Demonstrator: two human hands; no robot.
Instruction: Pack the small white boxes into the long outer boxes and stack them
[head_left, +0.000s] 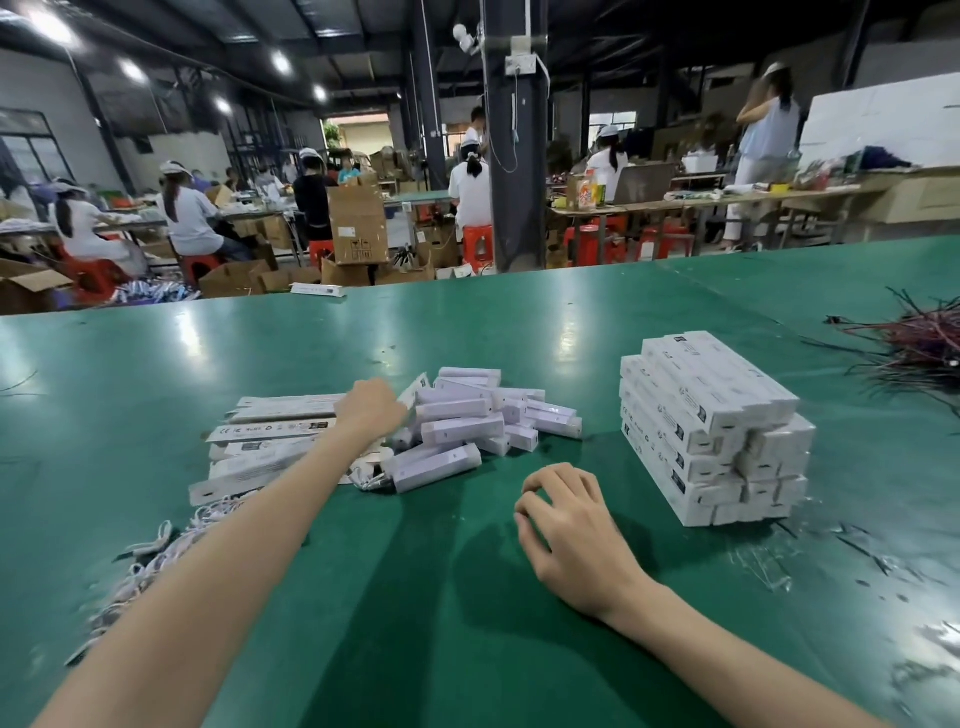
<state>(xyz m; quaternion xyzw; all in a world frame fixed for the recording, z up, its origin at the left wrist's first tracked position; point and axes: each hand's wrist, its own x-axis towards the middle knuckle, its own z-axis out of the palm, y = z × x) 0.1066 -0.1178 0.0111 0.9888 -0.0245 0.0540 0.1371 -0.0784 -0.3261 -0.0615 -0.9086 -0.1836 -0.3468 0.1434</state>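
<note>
A heap of small white boxes lies mid-table on the green surface. Left of it, several flat long outer boxes lie spread out. My left hand reaches over the far end of these flat boxes, at the left side of the heap; its fingers are hidden behind the knuckles, so what it touches is unclear. My right hand hovers or rests low over the table with loosely curled fingers, holding nothing. To the right stands a stack of packed long boxes, several layers high.
White cords lie bundled at the near left under my left forearm. A tangle of dark and red wires sits at the far right. One long box lies at the table's far edge. Workers sit at benches beyond.
</note>
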